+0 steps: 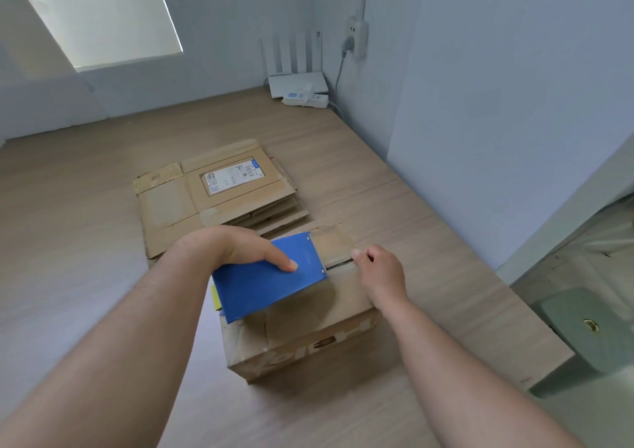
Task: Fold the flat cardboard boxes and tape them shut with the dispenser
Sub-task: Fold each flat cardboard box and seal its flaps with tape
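A folded cardboard box (308,341) stands on the wooden table in front of me, its top flaps closed with a dark seam showing. My left hand (240,248) grips a blue tape dispenser (267,283) that lies flat on the box top, index finger stretched along its side. My right hand (377,269) rests on the top flap at the seam, just right of the dispenser's front edge, fingertips pressing down. Behind the box lies a stack of flat cardboard boxes (219,193), the top one bearing a white label.
A white router (296,82) and a power strip (305,99) sit at the table's far right corner by the wall. The table's right edge (535,331) drops beside a grey-green stool (590,327).
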Demonstrator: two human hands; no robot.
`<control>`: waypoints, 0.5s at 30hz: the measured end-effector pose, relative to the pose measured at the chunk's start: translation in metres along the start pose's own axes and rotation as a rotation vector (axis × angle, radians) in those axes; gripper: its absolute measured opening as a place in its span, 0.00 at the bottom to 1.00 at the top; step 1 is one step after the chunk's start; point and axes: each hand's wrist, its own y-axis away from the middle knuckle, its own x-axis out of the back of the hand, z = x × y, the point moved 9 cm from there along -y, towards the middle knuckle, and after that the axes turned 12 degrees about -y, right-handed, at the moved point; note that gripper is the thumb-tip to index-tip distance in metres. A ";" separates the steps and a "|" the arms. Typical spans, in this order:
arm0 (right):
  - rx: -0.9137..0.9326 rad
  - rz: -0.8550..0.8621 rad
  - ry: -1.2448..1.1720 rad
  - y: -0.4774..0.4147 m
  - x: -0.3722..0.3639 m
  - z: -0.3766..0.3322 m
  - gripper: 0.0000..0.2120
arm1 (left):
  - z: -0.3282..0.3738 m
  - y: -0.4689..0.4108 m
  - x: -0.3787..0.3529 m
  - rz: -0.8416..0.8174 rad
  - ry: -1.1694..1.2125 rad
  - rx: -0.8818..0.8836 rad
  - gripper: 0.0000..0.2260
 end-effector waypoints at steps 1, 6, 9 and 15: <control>0.009 -0.006 -0.016 -0.001 0.000 -0.001 0.21 | 0.001 0.002 0.001 -0.018 0.033 -0.017 0.25; 0.018 -0.020 -0.076 -0.006 0.004 0.000 0.16 | -0.019 0.014 0.016 -0.057 0.163 -0.051 0.33; 0.049 -0.018 -0.078 -0.009 0.005 -0.002 0.16 | -0.052 0.024 0.025 -0.069 0.147 -0.021 0.35; 0.102 -0.052 -0.042 -0.004 -0.013 -0.014 0.16 | -0.095 0.033 0.017 -0.134 0.128 0.007 0.36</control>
